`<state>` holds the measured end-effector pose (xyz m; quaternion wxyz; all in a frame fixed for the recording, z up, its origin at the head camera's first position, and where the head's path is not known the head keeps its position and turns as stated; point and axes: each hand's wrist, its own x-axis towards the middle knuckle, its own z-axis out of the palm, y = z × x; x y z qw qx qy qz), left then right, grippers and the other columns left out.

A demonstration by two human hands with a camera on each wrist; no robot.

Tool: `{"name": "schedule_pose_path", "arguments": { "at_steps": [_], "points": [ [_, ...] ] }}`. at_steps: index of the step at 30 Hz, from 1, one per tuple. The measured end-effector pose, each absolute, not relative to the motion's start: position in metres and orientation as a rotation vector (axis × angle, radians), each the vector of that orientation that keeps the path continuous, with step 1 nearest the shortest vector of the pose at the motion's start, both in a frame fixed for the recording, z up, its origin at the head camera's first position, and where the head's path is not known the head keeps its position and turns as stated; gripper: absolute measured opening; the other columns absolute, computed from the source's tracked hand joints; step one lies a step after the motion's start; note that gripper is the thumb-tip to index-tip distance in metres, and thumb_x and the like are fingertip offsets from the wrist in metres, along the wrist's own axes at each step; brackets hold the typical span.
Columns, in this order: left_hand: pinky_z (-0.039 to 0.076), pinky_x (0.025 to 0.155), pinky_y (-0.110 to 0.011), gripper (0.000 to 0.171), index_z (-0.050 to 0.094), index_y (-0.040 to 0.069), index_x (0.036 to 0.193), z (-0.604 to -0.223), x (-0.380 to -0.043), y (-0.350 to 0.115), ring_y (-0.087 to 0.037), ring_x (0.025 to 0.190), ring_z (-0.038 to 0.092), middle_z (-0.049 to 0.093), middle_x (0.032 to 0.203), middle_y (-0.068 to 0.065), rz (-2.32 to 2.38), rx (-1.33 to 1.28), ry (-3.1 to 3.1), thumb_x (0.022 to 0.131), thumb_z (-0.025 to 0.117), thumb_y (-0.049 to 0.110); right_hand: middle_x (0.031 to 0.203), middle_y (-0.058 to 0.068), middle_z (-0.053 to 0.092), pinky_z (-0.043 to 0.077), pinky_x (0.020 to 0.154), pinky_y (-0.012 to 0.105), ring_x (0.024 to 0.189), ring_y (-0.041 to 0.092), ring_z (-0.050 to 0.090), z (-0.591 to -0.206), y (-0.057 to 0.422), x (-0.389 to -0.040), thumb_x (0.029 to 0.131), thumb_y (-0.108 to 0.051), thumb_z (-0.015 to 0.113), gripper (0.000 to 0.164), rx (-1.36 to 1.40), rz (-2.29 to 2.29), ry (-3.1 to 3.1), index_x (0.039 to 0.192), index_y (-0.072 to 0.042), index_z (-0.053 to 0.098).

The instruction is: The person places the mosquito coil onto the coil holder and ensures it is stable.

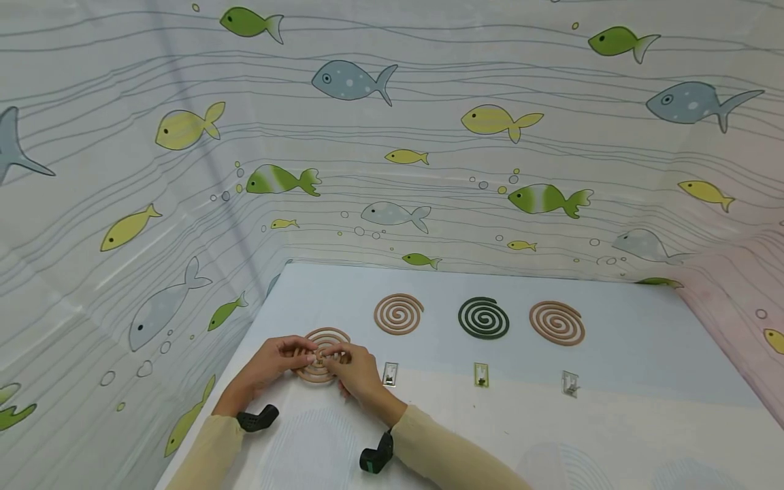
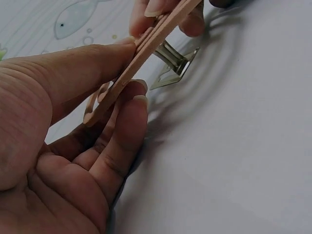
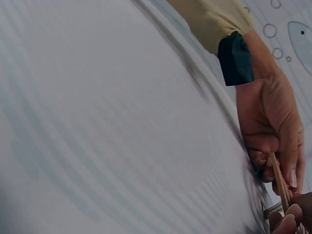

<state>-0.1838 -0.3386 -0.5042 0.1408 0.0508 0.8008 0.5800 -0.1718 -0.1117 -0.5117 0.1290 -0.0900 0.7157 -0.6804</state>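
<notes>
A brown mosquito coil (image 1: 327, 330) is at the left of the table, between both hands. My left hand (image 1: 275, 364) pinches its left side, thumb on top and fingers beneath, as the left wrist view shows. At the middle of the coil, my right hand (image 1: 360, 373) has its fingertips on the spiral, partly out of sight in both wrist views. Below the coil stands a small metal coil stand (image 2: 175, 68), its bent upright reaching the underside. The coil is held raised above the table and tilted in the left wrist view.
Behind lie a brown coil (image 1: 398, 314), a dark green coil (image 1: 484, 318) and another brown coil (image 1: 557, 323). In front of them sit three flat metal stands: a left one (image 1: 390, 374), a middle one (image 1: 481, 375) and a right one (image 1: 570, 384). A fish-patterned curtain (image 1: 441, 184) surrounds the white table.
</notes>
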Motion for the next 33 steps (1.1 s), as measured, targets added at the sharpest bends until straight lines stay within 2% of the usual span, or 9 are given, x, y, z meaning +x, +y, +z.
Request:
{"name": "schedule_pose_path", "arguments": {
  "at_steps": [7, 19, 27, 30, 33],
  "points": [
    [0.056, 0.073, -0.028, 0.039, 0.07, -0.001, 0.123, -0.503, -0.183, -0.336, -0.016, 0.086, 0.064, 0.071, 0.107, -0.014, 1.684, 0.108, 2.302, 0.092, 0.08, 0.02, 0.051, -0.005, 0.046, 0.034, 0.031, 0.022, 0.029, 0.004, 0.038, -0.514, -0.119, -0.175, 0.091, -0.025, 0.081, 0.012, -0.225, -1.945, 2.243, 0.094, -0.014, 0.079],
    [0.054, 0.073, -0.025, 0.039, 0.07, -0.001, 0.121, -0.502, -0.182, -0.334, -0.014, 0.087, 0.064, 0.071, 0.105, -0.014, 1.699, 0.089, 2.311, 0.09, 0.082, 0.02, 0.051, -0.007, 0.047, 0.034, 0.03, 0.024, 0.028, 0.006, 0.04, -0.519, -0.124, -0.177, 0.089, -0.028, 0.083, 0.01, -0.174, -1.889, 2.391, 0.084, -0.021, 0.077],
    [0.056, 0.072, -0.028, 0.039, 0.07, -0.001, 0.122, -0.502, -0.182, -0.335, -0.016, 0.086, 0.065, 0.071, 0.105, -0.013, 1.695, 0.098, 2.301, 0.09, 0.081, 0.019, 0.053, -0.007, 0.046, 0.036, 0.03, 0.023, 0.03, 0.005, 0.04, -0.516, -0.12, -0.175, 0.09, -0.024, 0.082, 0.007, -0.212, -1.91, 2.335, 0.089, -0.018, 0.079],
    [0.056, 0.072, -0.029, 0.04, 0.069, -0.001, 0.123, -0.502, -0.182, -0.336, -0.016, 0.086, 0.065, 0.071, 0.106, -0.013, 1.689, 0.103, 2.312, 0.091, 0.081, 0.019, 0.055, -0.007, 0.047, 0.035, 0.031, 0.022, 0.032, 0.004, 0.039, -0.513, -0.118, -0.174, 0.092, -0.019, 0.08, 0.005, -0.238, -1.928, 2.276, 0.094, -0.014, 0.08],
    [0.056, 0.071, -0.031, 0.041, 0.068, -0.001, 0.124, -0.502, -0.182, -0.338, -0.017, 0.085, 0.066, 0.071, 0.107, -0.015, 1.691, 0.114, 2.314, 0.091, 0.081, 0.019, 0.056, -0.006, 0.048, 0.036, 0.034, 0.021, 0.034, 0.005, 0.04, -0.51, -0.114, -0.175, 0.093, -0.017, 0.079, 0.011, -0.279, -1.913, 2.251, 0.101, -0.011, 0.079]
  ]
}}
